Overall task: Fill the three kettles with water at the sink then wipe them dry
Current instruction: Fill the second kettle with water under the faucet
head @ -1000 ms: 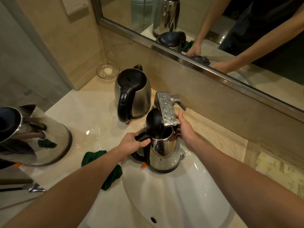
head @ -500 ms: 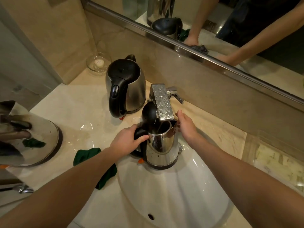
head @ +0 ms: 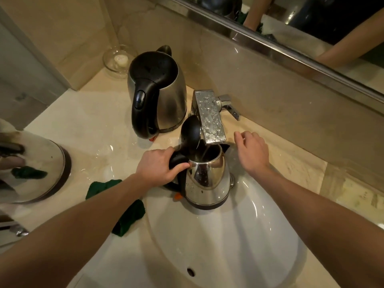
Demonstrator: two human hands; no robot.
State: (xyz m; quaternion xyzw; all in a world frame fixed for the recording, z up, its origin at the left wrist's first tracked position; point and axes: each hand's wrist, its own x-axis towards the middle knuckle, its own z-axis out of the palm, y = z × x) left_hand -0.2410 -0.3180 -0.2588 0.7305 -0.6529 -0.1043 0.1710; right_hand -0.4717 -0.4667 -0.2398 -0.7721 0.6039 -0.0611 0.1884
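One small kettle (head: 207, 179), lid up, held in the sink (head: 259, 235) under the tap (head: 209, 119) to catch water; left hand (head: 158, 167) wraps its handle (steadying, I'd say); right hand (head: 252, 150) loose, empty, just beside the tap.

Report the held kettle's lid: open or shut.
Open: the lid stands raised, the kettle's mouth bare under the faucet.

Dim warm light, glare on wet counter (head: 99, 156), wide-angle bending at edges

Filling position: kettle (head: 207, 179) under faucet (head: 209, 117), over sink (head: 228, 246).
The left hand (head: 158, 167) grips the handle (head: 176, 161), lid (head: 190, 134) raised; the right hand (head: 252, 150) hovers beside the faucet, fingers relaxed.
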